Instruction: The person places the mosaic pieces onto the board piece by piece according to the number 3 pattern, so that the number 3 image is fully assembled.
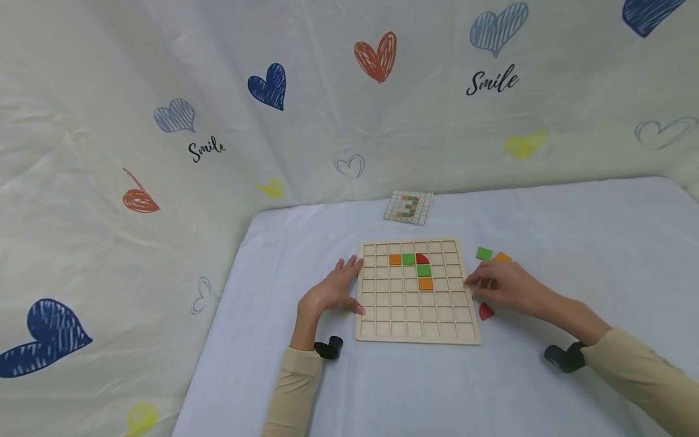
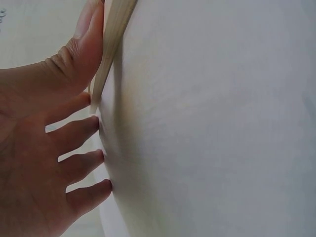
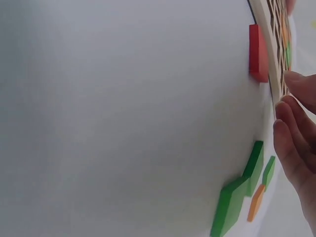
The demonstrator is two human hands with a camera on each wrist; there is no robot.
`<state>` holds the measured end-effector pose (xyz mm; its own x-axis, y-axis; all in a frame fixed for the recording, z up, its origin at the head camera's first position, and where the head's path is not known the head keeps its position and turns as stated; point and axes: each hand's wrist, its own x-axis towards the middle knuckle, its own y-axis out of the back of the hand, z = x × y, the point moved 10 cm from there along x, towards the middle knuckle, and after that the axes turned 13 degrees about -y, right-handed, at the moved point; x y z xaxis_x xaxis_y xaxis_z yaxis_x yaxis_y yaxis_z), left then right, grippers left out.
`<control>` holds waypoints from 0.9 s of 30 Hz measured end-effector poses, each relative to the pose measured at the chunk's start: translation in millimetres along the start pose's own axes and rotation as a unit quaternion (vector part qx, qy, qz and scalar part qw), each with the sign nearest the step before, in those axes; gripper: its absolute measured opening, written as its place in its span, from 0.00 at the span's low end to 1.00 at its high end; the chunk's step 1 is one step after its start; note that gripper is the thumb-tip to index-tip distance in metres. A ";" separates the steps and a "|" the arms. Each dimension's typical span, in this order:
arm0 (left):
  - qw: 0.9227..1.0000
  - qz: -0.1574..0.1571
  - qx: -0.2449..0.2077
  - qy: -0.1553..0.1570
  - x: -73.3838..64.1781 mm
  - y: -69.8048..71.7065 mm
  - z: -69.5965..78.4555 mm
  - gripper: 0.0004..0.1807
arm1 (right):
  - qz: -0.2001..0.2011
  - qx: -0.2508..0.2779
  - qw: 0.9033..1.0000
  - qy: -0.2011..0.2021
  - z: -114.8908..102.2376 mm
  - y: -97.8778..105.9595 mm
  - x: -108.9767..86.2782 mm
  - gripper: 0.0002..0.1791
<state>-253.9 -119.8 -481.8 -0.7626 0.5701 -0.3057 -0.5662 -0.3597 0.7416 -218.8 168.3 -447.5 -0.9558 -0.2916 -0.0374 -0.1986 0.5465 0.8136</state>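
Lower centre of the frame: a grid board (image 1: 412,312) on the tabletop (image 1: 415,388). The left hand (image 1: 331,291), spread, touches its left edge, apparently steadying it; the right hand (image 1: 505,285) bends at its right edge, any pinch unclear. Loose tiles (image 1: 484,254) lie within easy reach.

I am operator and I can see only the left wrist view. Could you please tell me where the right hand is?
Observer: The right hand is by the right edge of the wooden board.
Operator: Thank you. Is something placed on this board?
Observer: Yes, five coloured pieces sit in its grid.
Operator: I understand. And what is lying beyond its far edge?
Observer: A small card printed with a coloured pattern lies there.
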 end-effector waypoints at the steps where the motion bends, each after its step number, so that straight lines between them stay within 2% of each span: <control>1: 1.000 0.000 0.000 0.000 0.0 0.2 -0.3 0.63 | 0.004 -0.002 1.000 0.001 1.6 1.1 -1.6 0.11; 8: 1.000 0.003 -0.001 0.001 0.0 0.5 -2.0 0.63 | -0.003 -0.006 1.000 -0.010 12.4 3.0 -8.9 0.11; 17: 1.000 0.003 -0.003 -0.001 0.0 0.2 -1.3 0.63 | -0.075 0.006 0.997 -0.028 14.9 -6.2 -17.8 0.14; 27: 1.000 0.004 -0.003 0.000 -0.5 0.7 0.4 0.63 | -0.070 -0.011 0.997 0.021 5.0 -10.8 -22.1 0.14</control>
<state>-253.8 -120.0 -480.9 -0.7669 0.5671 -0.3005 -0.5622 -0.3679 0.7407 -196.6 172.7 -458.4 -0.9091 -0.3967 -0.1273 -0.3238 0.4804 0.8151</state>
